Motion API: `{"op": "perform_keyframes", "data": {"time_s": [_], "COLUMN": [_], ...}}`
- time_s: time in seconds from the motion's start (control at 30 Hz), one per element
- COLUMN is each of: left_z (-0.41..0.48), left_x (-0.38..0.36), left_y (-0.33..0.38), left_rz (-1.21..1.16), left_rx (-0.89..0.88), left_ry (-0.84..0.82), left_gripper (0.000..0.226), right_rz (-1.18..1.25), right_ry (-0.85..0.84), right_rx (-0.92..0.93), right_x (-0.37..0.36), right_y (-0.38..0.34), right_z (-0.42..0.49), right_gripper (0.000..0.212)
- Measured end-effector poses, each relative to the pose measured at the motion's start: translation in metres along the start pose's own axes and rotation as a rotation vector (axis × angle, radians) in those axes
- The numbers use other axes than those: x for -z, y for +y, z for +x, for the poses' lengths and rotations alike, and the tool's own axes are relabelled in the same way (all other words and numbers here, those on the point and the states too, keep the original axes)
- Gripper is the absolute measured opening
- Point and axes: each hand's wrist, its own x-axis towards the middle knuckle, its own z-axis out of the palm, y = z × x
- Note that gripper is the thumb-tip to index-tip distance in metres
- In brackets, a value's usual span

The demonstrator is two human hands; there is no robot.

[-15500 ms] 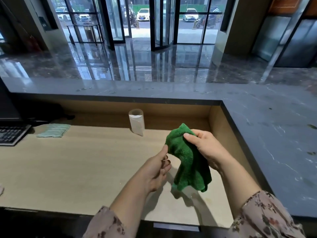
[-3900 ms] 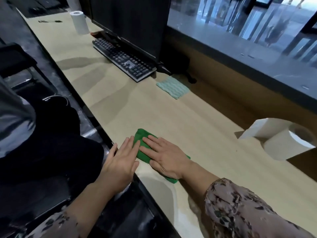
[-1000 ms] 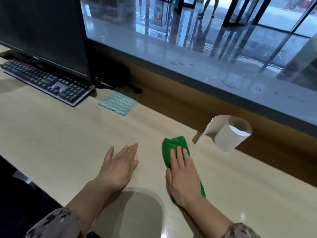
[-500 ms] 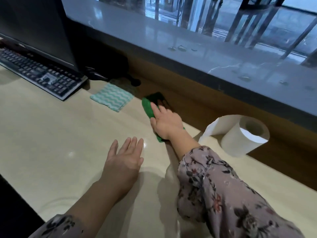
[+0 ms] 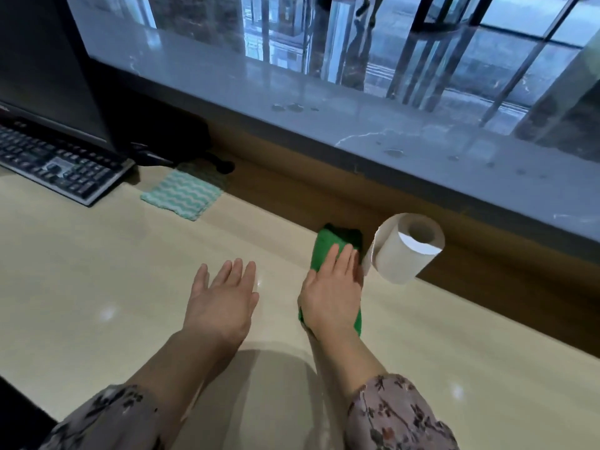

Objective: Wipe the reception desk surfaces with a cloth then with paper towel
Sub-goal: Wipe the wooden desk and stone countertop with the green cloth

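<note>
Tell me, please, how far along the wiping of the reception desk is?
Done: unclear; the wooden desk shines near the hands, perhaps from wiping. In hand: the right hand presses the green cloth flat on the desk beside the paper towel roll, while the left hand rests flat. Left: the paper towel pass, since nobody holds the roll, and probably the grey upper counter, which shows spots.

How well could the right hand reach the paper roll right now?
Probably yes. The right hand presses flat on the green cloth, and the paper roll sits just right of its fingers on the desk, with nothing between them.
</note>
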Motion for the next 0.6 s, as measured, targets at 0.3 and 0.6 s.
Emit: {"op": "perform_keyframes", "data": {"time_s": [0.3, 0.6], "left_z": [0.022, 0.061], "left_x": [0.039, 0.066], "left_y": [0.095, 0.204], "left_rz": [-0.287, -0.661], "left_rx": [-0.221, -0.137], "left_ry": [0.123, 0.020], "left_gripper": [0.093, 0.077], "right_rz": [-0.102, -0.176], "right_ry": [0.022, 0.063], "right_rx": [0.205, 0.018], "right_x": [-0.003, 0.025], "right_y": [0.088, 0.200], "right_z": [-0.101, -0.099], "right_gripper": [0.054, 0.063]}}
